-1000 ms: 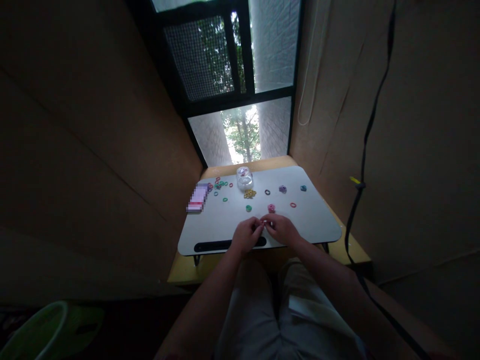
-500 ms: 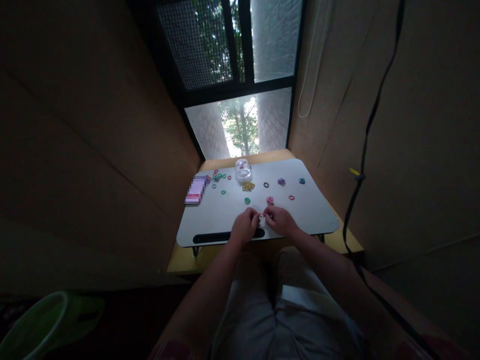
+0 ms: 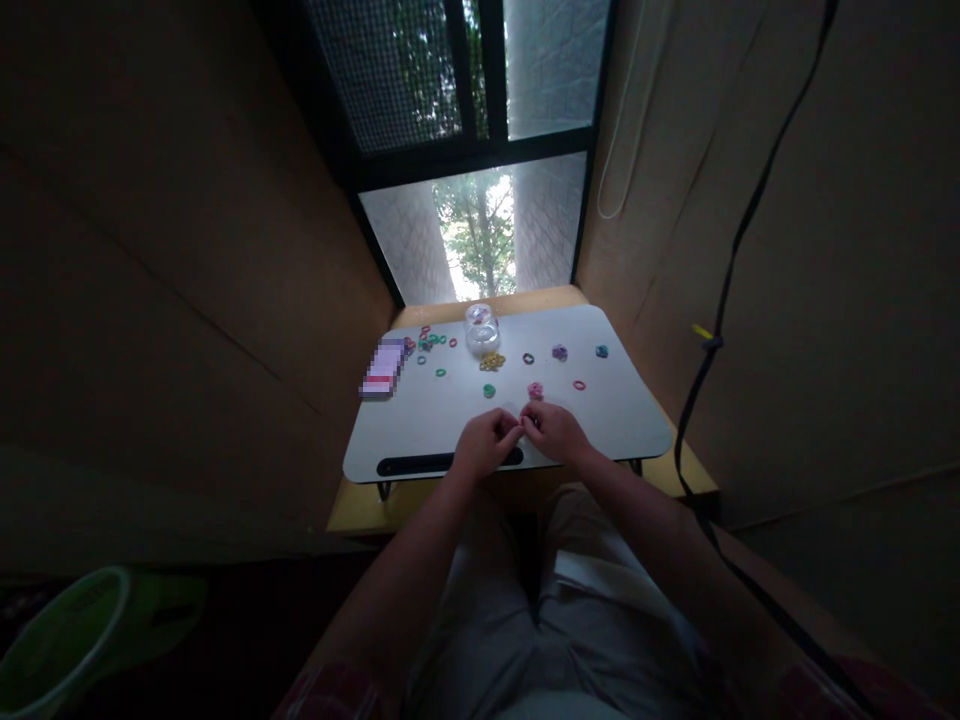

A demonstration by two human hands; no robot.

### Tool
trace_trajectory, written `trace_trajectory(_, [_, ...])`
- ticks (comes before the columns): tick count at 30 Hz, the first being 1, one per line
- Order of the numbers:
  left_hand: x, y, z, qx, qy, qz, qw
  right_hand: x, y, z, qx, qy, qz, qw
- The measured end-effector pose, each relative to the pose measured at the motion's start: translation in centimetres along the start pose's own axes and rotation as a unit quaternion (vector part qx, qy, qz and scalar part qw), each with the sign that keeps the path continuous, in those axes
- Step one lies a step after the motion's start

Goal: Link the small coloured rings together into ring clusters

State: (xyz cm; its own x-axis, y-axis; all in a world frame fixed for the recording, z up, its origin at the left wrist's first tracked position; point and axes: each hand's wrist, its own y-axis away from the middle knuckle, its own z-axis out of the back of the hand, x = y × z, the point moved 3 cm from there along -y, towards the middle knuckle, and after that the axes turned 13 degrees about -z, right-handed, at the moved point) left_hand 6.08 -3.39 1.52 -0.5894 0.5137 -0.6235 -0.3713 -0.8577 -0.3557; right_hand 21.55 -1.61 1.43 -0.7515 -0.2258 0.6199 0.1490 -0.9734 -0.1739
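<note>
Fingers of left hand (image 3: 484,443) and right hand (image 3: 553,431) meet, grasp too small to tell, just short of pink bands (image 3: 535,391) on white table (image 3: 412,420); yellow bands (image 3: 492,361) bunched, red band (image 3: 579,387) loose, judged partway.

From my end I see a white, round-cornered tabletop (image 3: 409,420) with a dark slot (image 3: 412,465) along its near edge. On it I find a clear jar (image 3: 482,332) near the back, a yellow cluster (image 3: 492,362) just in front, a dark ring (image 3: 528,362), purple bundle (image 3: 559,352), teal bundle (image 3: 601,351), red ring (image 3: 579,388), pink bundle (image 3: 535,391) and green bundle (image 3: 489,391). Scattered rings (image 3: 433,340) and a blurred flat item (image 3: 383,368) lie at left.
</note>
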Motion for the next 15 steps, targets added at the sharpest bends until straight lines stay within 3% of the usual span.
trace_trajectory(15, [-0.45,-0.10,-0.09,-0.021,-0.084,0.033,0.996,-0.08,0.24,-0.12,-0.002,0.006,0.015,1.000])
